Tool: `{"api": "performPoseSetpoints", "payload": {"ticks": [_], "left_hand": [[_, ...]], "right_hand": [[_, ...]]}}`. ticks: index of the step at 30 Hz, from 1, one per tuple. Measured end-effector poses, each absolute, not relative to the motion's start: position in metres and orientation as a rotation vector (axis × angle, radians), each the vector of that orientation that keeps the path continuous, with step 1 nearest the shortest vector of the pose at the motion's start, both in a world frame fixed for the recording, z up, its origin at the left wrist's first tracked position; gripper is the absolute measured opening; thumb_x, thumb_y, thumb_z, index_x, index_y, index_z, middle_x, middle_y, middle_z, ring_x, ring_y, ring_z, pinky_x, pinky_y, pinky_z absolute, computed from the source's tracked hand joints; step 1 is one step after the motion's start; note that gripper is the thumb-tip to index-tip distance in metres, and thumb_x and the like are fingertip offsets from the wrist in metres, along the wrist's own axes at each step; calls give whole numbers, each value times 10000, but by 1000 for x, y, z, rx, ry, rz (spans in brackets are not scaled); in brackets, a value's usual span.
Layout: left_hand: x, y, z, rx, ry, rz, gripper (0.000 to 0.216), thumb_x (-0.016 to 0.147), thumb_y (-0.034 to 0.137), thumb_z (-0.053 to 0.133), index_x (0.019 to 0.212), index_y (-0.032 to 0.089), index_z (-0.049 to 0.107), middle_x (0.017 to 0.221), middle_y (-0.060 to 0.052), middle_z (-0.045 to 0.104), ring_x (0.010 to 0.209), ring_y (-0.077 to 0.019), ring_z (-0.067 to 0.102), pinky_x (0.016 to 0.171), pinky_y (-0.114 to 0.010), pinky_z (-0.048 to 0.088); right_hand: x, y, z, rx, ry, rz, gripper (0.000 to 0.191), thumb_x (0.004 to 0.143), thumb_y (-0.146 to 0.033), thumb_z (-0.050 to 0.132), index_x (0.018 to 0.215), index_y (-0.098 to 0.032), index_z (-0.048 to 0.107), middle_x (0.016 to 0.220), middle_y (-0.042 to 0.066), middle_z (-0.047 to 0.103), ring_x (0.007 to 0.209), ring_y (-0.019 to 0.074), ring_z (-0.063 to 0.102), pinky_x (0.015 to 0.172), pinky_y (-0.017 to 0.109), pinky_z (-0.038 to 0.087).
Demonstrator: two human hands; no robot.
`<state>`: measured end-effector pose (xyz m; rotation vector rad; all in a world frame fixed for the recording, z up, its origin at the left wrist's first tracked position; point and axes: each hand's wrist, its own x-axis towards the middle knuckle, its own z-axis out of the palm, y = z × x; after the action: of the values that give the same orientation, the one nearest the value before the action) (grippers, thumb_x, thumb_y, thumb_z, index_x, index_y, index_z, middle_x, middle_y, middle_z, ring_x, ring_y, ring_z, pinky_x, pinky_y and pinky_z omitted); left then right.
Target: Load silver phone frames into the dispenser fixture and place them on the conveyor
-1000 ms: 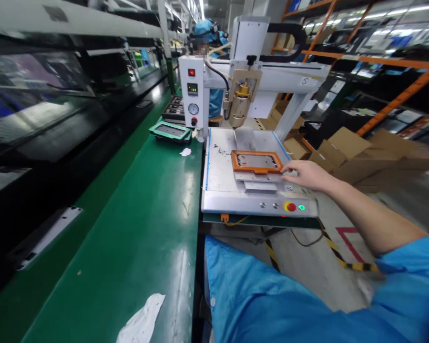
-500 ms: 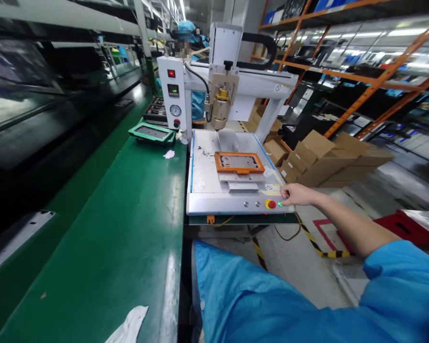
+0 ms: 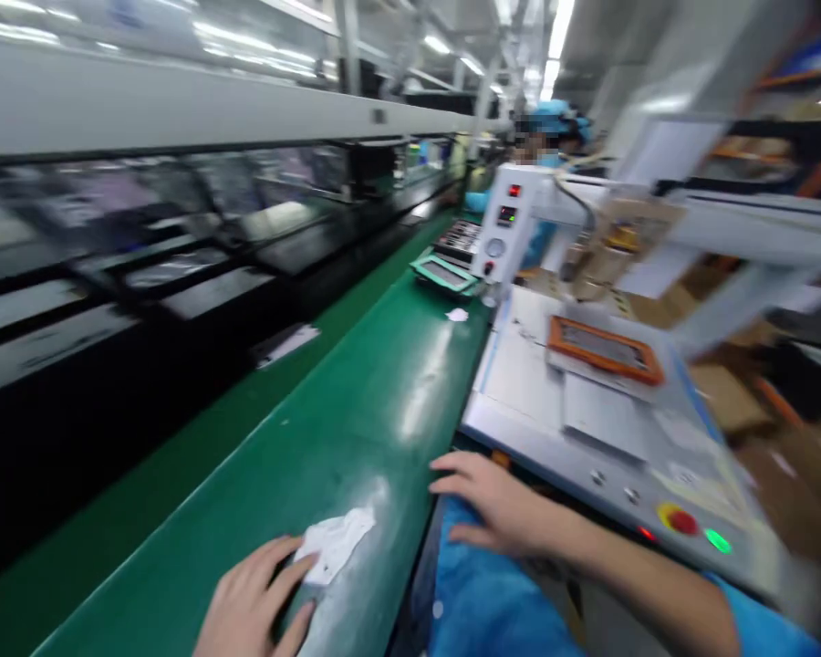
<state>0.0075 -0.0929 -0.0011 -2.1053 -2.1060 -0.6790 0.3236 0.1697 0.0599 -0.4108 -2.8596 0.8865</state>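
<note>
My left hand [image 3: 256,598] lies on the green belt [image 3: 356,401] at the bottom, fingers apart, its fingertips touching a crumpled white paper scrap [image 3: 334,541]. My right hand [image 3: 496,504] hovers open, fingers stretched, by the belt's right edge above my blue-clad lap [image 3: 493,602]. Just right of it stands a white dispensing machine [image 3: 588,401] with an orange frame fixture [image 3: 606,349] on its bed. A red button [image 3: 680,521] and a green lit button [image 3: 717,540] sit on its front panel. The picture is smeared by motion.
A teal tray [image 3: 444,273] and dark trays behind it lie far along the belt, near a small white scrap [image 3: 457,315]. A dark glass-fronted enclosure [image 3: 143,265] runs along the left. A person in blue [image 3: 551,123] works behind the machine. Orange racks and cardboard boxes are at right.
My right hand left the machine's green button and came back near my lap. My left hand came into view on the paper scrap. The view swung left and down.
</note>
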Motion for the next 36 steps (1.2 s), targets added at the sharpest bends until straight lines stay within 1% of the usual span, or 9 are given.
{"api": "performPoseSetpoints", "payload": {"ticks": [3, 6, 10, 12, 18, 24, 30, 33, 36], "left_hand": [[19, -90, 7, -2016, -2347, -774, 278, 922, 342, 642, 1198, 352, 672, 1260, -49, 690, 1178, -283, 639, 964, -448, 556], [6, -87, 8, -1568, -2619, -1246, 119, 921, 289, 592, 998, 251, 674, 1148, -82, 685, 1108, -265, 633, 968, -439, 525], [-25, -95, 8, -1014, -2596, -1771, 182, 915, 379, 574, 947, 226, 666, 1048, -76, 656, 966, -245, 622, 879, -396, 501], [-34, -100, 8, -925, -2557, -1918, 213, 910, 402, 572, 970, 222, 668, 1012, -65, 648, 904, -227, 607, 837, -368, 481], [-32, -95, 9, -890, -2687, -1904, 204, 884, 404, 588, 815, 224, 519, 795, 7, 568, 756, -180, 509, 734, -316, 405], [-49, -69, 8, -740, -2706, -1743, 316, 771, 409, 573, 634, 237, 345, 588, 51, 386, 578, -140, 329, 591, -308, 229], [-53, -72, 6, -688, -2570, -1975, 516, 741, 446, 614, 527, 242, 190, 528, 61, 194, 547, -109, 173, 575, -322, 130], [-49, -77, 11, -769, -2475, -2206, 554, 787, 510, 660, 517, 224, 270, 524, 52, 260, 544, -105, 210, 561, -307, 154], [-39, -75, 14, -923, -2338, -2573, 559, 839, 640, 608, 561, 207, 390, 537, 24, 379, 532, -115, 336, 526, -268, 243]], "right_hand": [[222, 135, 37, 150, -2989, 889, 819, 884, -551, 727, 1565, -217, 414, 1660, 171, 279, 1537, 352, 258, 1265, 550, 187], [126, 111, 26, 481, -2932, 907, 726, 932, -483, 679, 1550, -198, 425, 1635, 141, 351, 1554, 290, 238, 1298, 518, 78], [21, 91, 23, 484, -2838, 871, 392, 938, -295, 649, 1318, -199, 642, 1520, 104, 527, 1481, 244, 395, 1286, 475, 190], [-7, 86, 22, 457, -2820, 861, 336, 925, -261, 661, 1254, -199, 679, 1506, 105, 542, 1457, 261, 429, 1274, 498, 219], [-18, 101, 14, 531, -2702, 1101, 203, 889, -173, 676, 1079, -219, 731, 1374, 65, 652, 1393, 248, 509, 1243, 496, 303], [-17, 105, 12, 612, -2622, 1085, 297, 818, -93, 665, 1091, -198, 719, 1272, 80, 694, 1326, 277, 552, 1196, 509, 374], [-10, 104, 13, 644, -2425, 1156, 293, 874, -143, 625, 1157, -187, 688, 1189, 97, 710, 1233, 253, 595, 1109, 483, 465], [-1, 101, 17, 648, -2345, 1289, 363, 890, -210, 653, 1252, -196, 661, 1278, 114, 680, 1287, 258, 572, 1144, 498, 437], [9, 91, 19, 643, -2335, 1634, 621, 873, -359, 739, 1443, -206, 546, 1417, 150, 601, 1336, 278, 551, 1166, 511, 417]]}}
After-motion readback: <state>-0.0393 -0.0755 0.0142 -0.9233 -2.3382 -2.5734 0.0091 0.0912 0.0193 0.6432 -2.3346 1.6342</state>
